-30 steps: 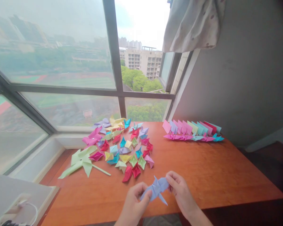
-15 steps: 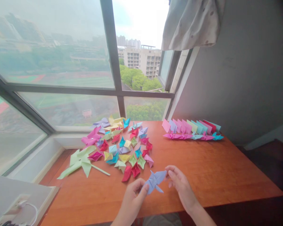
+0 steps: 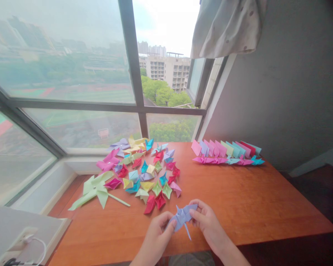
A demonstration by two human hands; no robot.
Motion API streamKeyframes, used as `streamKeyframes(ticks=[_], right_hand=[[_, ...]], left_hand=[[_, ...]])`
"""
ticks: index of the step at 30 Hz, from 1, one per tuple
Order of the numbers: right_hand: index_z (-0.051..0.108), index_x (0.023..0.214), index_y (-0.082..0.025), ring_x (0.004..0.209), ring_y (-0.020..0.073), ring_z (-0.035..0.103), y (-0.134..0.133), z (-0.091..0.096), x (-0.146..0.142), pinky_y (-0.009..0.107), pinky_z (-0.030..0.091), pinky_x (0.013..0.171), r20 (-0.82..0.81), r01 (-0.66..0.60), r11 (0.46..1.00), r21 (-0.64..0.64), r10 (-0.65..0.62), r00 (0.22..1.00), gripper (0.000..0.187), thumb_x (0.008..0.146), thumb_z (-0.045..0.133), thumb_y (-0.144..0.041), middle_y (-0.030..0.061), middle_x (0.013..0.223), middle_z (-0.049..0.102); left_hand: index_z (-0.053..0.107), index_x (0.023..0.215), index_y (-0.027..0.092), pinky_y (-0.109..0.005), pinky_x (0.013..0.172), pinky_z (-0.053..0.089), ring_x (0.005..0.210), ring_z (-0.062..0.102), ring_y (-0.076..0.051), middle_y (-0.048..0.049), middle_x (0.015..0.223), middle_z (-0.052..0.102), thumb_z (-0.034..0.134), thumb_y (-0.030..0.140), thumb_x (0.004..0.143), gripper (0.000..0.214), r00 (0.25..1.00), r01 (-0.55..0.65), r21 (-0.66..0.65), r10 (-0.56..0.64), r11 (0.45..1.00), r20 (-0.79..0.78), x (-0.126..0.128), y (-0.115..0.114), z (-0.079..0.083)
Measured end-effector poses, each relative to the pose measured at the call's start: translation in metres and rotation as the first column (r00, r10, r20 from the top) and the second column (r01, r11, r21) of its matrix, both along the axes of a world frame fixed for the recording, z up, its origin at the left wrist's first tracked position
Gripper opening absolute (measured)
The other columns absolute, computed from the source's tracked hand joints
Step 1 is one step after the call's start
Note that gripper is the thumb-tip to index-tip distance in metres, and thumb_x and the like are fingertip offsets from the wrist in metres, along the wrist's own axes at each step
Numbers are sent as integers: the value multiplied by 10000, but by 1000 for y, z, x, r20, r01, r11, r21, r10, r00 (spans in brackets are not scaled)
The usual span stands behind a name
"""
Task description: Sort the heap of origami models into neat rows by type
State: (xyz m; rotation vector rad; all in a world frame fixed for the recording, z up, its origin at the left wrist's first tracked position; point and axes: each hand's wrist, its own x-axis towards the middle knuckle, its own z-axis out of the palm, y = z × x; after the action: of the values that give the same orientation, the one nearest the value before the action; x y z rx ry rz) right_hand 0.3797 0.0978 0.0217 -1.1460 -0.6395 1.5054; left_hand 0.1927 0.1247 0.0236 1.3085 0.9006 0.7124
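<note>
A pale lavender-blue folded paper figure (image 3: 182, 218) with pointed flaps is held just above the near part of the orange-brown wooden table (image 3: 252, 207). My left hand (image 3: 155, 236) pinches its left end between thumb and fingers. My right hand (image 3: 208, 223) pinches its right side, fingers curled. Both hands are closed on the paper.
A heap of several small coloured origami pieces (image 3: 147, 173) lies at the table's far left. Beside it lies a large pale green paper pinwheel (image 3: 97, 190). A row of folded coloured papers (image 3: 226, 152) lines the far right. Windows stand behind; a grey wall is at the right.
The figure was turned between my hands. My right hand loosened half a second ago and has closed on it again, with both hands drawn closer together.
</note>
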Motion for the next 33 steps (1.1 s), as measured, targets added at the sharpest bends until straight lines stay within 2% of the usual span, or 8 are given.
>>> streamKeyframes(ticks=[5, 7, 10, 13, 17, 25, 28, 33], right_hand=[[623, 905, -195, 609, 123, 563, 2, -5, 5, 224, 409, 551, -99, 128, 986, -106, -138, 985, 397, 638, 831, -401, 5, 751, 651], [632, 907, -200, 578, 123, 535, 2, -8, 9, 224, 386, 513, 17, 217, 972, -85, -217, 976, 388, 654, 813, -431, -4, 720, 628], [646, 903, -203, 669, 156, 571, -3, -9, 12, 250, 436, 578, 300, 302, 948, 101, -318, 899, 317, 730, 752, -448, 20, 775, 641], [663, 897, -206, 772, 193, 603, -13, -5, 10, 281, 467, 672, 553, 146, 943, 299, -296, 779, 218, 800, 686, -400, 53, 844, 664], [672, 895, -227, 697, 174, 583, -23, 0, 1, 273, 427, 622, 760, -224, 907, 357, -142, 635, 106, 844, 629, -310, 32, 772, 639], [648, 771, -237, 638, 160, 561, -13, -5, 9, 270, 401, 625, 863, -207, 899, 387, -274, 424, 152, 890, 565, -281, 19, 690, 618], [632, 750, -232, 608, 160, 540, 1, -9, 38, 277, 392, 628, 889, -93, 913, 397, -357, 287, 188, 890, 547, -324, 23, 683, 621], [645, 807, -203, 717, 176, 584, 33, -19, 101, 272, 363, 653, 938, 140, 928, 346, -339, -71, 256, 908, 479, -370, 59, 817, 678]], left_hand=[[577, 712, 158, -235, 586, 353, 593, 446, -129, 13, 632, 523, 580, 626, 829, 482, 999, 13, -49, -11, 999, 37, 1, -1, 2], [576, 704, 155, -234, 584, 352, 598, 455, -131, 12, 625, 525, 595, 637, 813, 494, 999, -28, -48, 29, 998, 26, 1, 0, 2], [581, 688, 149, -238, 587, 359, 609, 474, -139, 7, 619, 529, 620, 645, 788, 507, 995, -104, -38, 104, 994, 2, 1, 4, 0], [588, 705, 149, -237, 574, 355, 584, 458, -132, 16, 609, 518, 616, 634, 796, 495, 990, -141, -38, 140, 989, -13, 2, 6, -3], [596, 726, 147, -237, 583, 365, 615, 473, -141, 8, 640, 529, 608, 605, 818, 467, 990, -137, -18, 137, 990, -15, 6, 5, -4], [575, 689, 161, -238, 586, 338, 627, 448, -148, 1, 646, 518, 516, 587, 887, 473, 996, -49, 99, 57, 994, -72, 14, 2, 0], [587, 696, 168, -253, 619, 356, 675, 495, -176, -33, 685, 568, 462, 547, 932, 464, 990, -21, 202, 47, 979, -130, 12, 2, -2], [545, 667, 179, -264, 620, 337, 663, 499, -174, -33, 665, 554, 443, 471, 963, 428, 980, 41, 333, 27, 942, -197, 11, -1, -6]])
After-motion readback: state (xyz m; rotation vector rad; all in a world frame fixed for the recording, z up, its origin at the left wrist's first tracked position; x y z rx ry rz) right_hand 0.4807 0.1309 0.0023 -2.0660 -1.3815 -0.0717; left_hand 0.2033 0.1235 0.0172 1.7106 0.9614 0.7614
